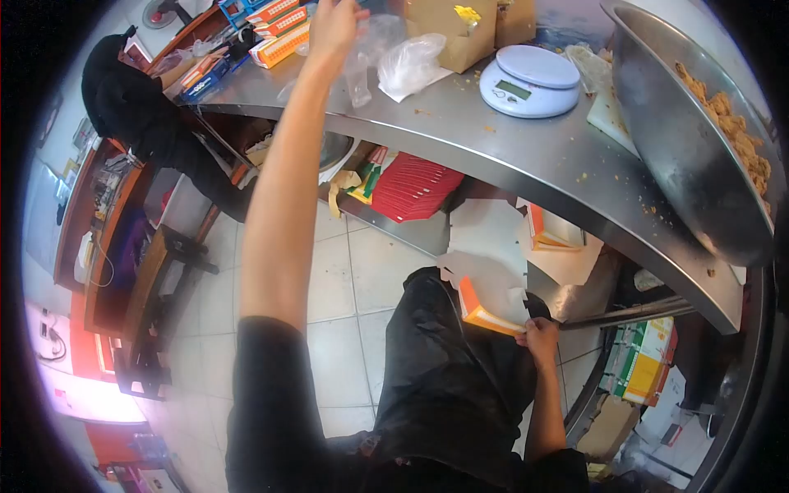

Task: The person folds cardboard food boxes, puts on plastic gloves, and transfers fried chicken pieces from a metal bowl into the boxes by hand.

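1. Head view: right hand (540, 338) grips the corner of the orange-and-white carton (491, 319), which sits open over the lap
2. Left hand (339, 31) is up at the steel table (460, 135), between orange boxes (281, 41) and clear plastic (359, 78); can't tell if it's holding anything
3. Scale (530, 89) on the table, near the big tilted bowl (674, 140) of brown food (731, 131)
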The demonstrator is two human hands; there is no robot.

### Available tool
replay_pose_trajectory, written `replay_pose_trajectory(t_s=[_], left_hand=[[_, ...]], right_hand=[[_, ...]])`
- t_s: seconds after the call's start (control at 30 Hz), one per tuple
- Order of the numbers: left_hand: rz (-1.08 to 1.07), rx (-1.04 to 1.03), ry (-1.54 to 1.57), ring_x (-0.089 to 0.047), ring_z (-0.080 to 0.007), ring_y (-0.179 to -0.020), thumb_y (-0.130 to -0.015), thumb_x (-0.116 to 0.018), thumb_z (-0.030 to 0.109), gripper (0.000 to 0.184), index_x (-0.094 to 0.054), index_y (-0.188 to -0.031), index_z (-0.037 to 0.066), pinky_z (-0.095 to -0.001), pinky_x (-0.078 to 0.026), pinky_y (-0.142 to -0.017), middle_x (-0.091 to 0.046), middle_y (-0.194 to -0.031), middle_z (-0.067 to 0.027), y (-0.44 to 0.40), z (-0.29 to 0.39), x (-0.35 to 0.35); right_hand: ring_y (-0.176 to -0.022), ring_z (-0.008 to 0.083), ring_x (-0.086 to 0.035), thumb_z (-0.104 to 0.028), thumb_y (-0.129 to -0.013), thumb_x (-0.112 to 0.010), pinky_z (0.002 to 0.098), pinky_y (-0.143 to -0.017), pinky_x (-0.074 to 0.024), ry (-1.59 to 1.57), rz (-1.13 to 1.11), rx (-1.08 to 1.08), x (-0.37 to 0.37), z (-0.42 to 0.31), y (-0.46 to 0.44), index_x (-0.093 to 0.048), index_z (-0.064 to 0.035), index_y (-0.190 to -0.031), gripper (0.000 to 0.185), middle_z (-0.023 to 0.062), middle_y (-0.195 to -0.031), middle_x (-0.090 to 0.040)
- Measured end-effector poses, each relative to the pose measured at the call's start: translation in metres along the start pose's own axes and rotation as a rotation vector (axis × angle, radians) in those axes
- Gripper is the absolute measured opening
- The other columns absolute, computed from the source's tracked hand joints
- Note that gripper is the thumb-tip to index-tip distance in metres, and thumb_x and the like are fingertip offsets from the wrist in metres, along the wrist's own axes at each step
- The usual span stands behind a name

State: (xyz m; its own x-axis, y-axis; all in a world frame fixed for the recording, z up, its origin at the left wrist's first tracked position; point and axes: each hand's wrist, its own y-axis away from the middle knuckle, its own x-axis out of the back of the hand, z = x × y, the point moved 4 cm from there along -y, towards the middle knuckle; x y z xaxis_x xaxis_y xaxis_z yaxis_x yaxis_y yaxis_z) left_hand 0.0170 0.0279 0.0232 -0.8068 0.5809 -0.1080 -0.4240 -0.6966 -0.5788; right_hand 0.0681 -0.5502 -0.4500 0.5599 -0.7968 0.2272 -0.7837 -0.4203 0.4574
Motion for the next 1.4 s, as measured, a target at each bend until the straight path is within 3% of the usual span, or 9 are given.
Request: replay_pose_trajectory(t_s=[0.07, 0.33, 0.43, 0.5, 0.57, 0.73, 0.83, 0.97, 1.4], left_hand=[[-0.072, -0.023, -0.275, -0.056, -0.0134, -0.067, -0.091, -0.041, 0.002, 0.034, -0.05, -0.123, 0.009, -0.028, -0.047, -0.054, -0.059, -0.086, -0.007, 0.005, 0.035, -0.032], [-0.187, -0.415, -0.582, -0.063, -0.0198, -0.083, -0.093, -0.059, 0.018, 0.031, -0.061, -0.119, 0.001, -0.0303, -0.049, -0.07, -0.066, -0.095, -0.0117, 0.243, 0.146, -0.052], [-0.594, -0.039, -0.654, -0.064, -0.018, -0.081, -0.094, -0.065, 0.022, 0.036, -0.06, -0.121, -0.001, -0.0285, -0.05, -0.068, -0.066, -0.092, -0.0109, 0.401, 0.115, -0.073], [-0.802, 0.801, -0.366, -0.065, -0.0319, -0.084, -0.087, -0.076, 0.038, 0.059, -0.054, -0.123, -0.003, -0.0405, -0.054, -0.079, -0.063, -0.095, -0.0175, 0.514, 0.038, -0.095], [-0.817, 0.704, -0.453, -0.066, -0.0388, -0.088, -0.089, -0.074, 0.043, 0.059, -0.051, -0.114, -0.006, -0.0438, -0.053, -0.076, -0.064, -0.1, -0.0229, 0.566, 0.001, -0.099], [-0.766, 0.781, -0.416, -0.073, -0.0269, -0.076, -0.098, -0.066, 0.018, 0.028, -0.058, -0.111, -0.005, -0.0331, -0.056, -0.064, -0.071, -0.088, -0.0194, 0.592, -0.043, -0.066], [-0.554, 0.905, -0.205, -0.067, -0.0265, -0.061, -0.097, -0.063, 0.016, 0.02, -0.059, -0.106, -0.002, -0.0358, -0.049, -0.058, -0.071, -0.079, -0.0184, 0.607, -0.056, -0.051], [-0.586, 0.865, -0.25, -0.063, -0.0212, -0.053, -0.096, -0.063, 0.011, 0.023, -0.058, -0.114, -0.001, -0.0333, -0.046, -0.053, -0.071, -0.077, -0.0195, 0.608, -0.045, -0.066], [-0.607, 0.565, -0.443, -0.062, -0.0502, -0.083, -0.082, -0.059, -0.004, 0.026, -0.06, -0.108, -0.003, -0.0505, -0.051, -0.072, -0.064, -0.086, -0.0297, 0.599, -0.056, -0.082]], right_hand=[[-0.057, 0.0207, -0.068, -0.01, -0.093, -0.06, 0.0358, -0.049, -0.0563, 0.008, 0.038, 0.142, 0.009, -0.005, 0.006, -0.065, 0.0052, -0.09, 0.016, 0.0153, -0.073, -0.068], [-0.067, 0.0137, -0.066, -0.005, -0.091, -0.061, 0.0295, -0.06, -0.0539, -0.183, 0.237, 0.196, -0.024, -0.04, 0.123, -0.061, 0.0024, -0.093, 0.007, 0.0116, -0.08, -0.068], [-0.072, 0.0158, -0.065, -0.001, -0.086, -0.065, 0.0286, -0.061, -0.0536, -0.025, 0.376, 0.386, -0.046, -0.051, 0.165, -0.059, 0.0023, -0.091, 0.009, 0.0106, -0.086, -0.063], [-0.077, 0.0185, -0.066, 0.001, -0.084, -0.065, 0.0288, -0.061, -0.0539, -0.048, 0.33, 0.458, -0.061, -0.065, 0.179, -0.06, 0.0024, -0.092, 0.01, 0.012, -0.091, -0.061], [-0.088, 0.0207, -0.066, 0.001, -0.082, -0.065, 0.0285, -0.061, -0.0537, 0.211, 0.264, 0.757, -0.066, -0.072, 0.185, -0.062, 0.002, -0.093, 0.011, 0.0137, -0.098, -0.062], [-0.08, 0.0188, -0.066, 0.0, -0.08, -0.069, 0.0286, -0.062, -0.0525, -0.004, -0.26, 0.458, -0.068, -0.058, 0.161, -0.064, 0.0015, -0.107, 0.027, 0.0134, -0.1, -0.064], [-0.08, 0.0223, -0.065, -0.027, -0.089, -0.074, 0.0351, -0.071, -0.0531, 0.259, 0.136, 0.484, -0.05, -0.101, 0.119, -0.058, -0.0003, -0.129, 0.051, 0.0165, -0.104, -0.063], [-0.068, 0.0307, -0.066, -0.026, -0.09, -0.073, 0.0382, -0.064, -0.0515, 0.519, -0.036, 0.642, -0.08, -0.121, 0.049, -0.073, 0.0015, -0.097, 0.029, 0.0181, -0.076, -0.066], [-0.075, 0.0315, -0.07, -0.016, -0.082, -0.073, 0.041, -0.074, -0.0513, 0.377, -0.155, 0.286, -0.077, -0.111, 0.131, -0.071, 0.0002, -0.081, 0.017, 0.0134, -0.082, -0.072]])
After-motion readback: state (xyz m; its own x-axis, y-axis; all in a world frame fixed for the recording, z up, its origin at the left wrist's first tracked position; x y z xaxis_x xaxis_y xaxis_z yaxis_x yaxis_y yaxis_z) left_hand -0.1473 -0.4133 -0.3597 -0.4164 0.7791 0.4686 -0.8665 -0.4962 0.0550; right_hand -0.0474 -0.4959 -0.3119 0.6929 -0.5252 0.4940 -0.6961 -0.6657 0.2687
